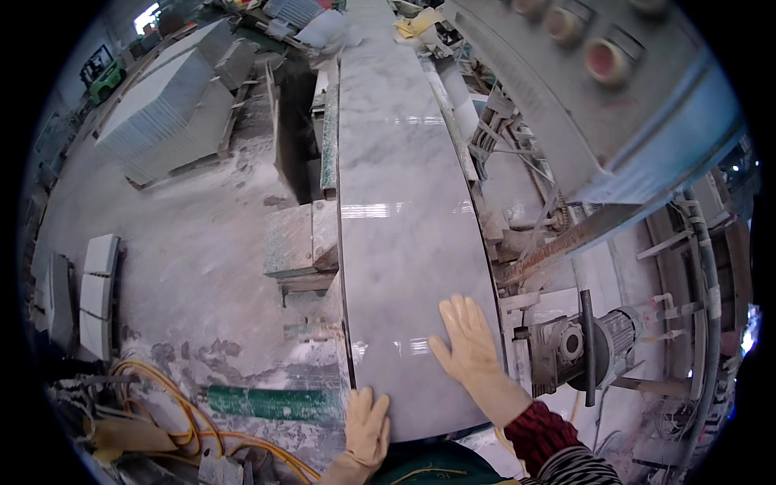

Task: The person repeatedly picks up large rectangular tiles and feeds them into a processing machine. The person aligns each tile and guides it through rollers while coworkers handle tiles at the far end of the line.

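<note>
A long, polished, pale grey stone slab point(412, 267) runs away from me along a narrow conveyor line, with bright light reflections across its surface. My right hand point(473, 352), in a cream rubber glove, lies flat on the slab near its right edge, fingers stretched out and thumb apart. At the slab's near left corner rests my left hand point(368, 428), gloved alike, its fingers extended and slightly bent against the edge. Neither palm shows. The slab's near end is close to my green apron point(436, 465).
A control panel with a red button point(606, 62) overhangs at upper right. Below it sits a motor point(598, 343). To the left are a green roller point(271, 404), yellow hoses point(190, 416) and stacked pale slabs point(174, 105). A green forklift point(105, 78) stands far left.
</note>
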Demonstrator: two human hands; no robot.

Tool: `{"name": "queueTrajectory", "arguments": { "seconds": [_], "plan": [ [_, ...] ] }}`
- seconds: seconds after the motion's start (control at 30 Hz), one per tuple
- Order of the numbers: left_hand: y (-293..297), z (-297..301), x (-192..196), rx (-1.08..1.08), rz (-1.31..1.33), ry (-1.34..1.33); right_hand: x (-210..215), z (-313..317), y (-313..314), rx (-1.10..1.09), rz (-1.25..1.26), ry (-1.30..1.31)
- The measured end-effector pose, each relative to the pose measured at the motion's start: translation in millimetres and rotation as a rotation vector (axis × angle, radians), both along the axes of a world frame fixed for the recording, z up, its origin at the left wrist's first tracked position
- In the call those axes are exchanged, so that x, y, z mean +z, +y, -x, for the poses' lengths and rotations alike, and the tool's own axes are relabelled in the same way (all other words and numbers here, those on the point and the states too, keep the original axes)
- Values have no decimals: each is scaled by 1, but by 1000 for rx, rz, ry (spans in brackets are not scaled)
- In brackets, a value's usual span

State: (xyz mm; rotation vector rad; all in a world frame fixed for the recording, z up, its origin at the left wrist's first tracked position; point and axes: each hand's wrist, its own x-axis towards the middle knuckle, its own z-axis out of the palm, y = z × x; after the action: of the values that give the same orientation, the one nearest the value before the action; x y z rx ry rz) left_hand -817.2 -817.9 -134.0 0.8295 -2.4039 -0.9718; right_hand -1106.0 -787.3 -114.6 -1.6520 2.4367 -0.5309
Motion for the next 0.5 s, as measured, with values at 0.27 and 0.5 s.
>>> {"name": "queueTrajectory", "arguments": {
  "seconds": [0.27, 0.5],
  "plan": [
    [-90, -36, 0, -159, -119, 153, -21, 41, -122, -174, -37, 250],
    [-181, -10, -24, -87, -177, 157, -14, 42, -144, -235, -154, 162]
  ]
}}
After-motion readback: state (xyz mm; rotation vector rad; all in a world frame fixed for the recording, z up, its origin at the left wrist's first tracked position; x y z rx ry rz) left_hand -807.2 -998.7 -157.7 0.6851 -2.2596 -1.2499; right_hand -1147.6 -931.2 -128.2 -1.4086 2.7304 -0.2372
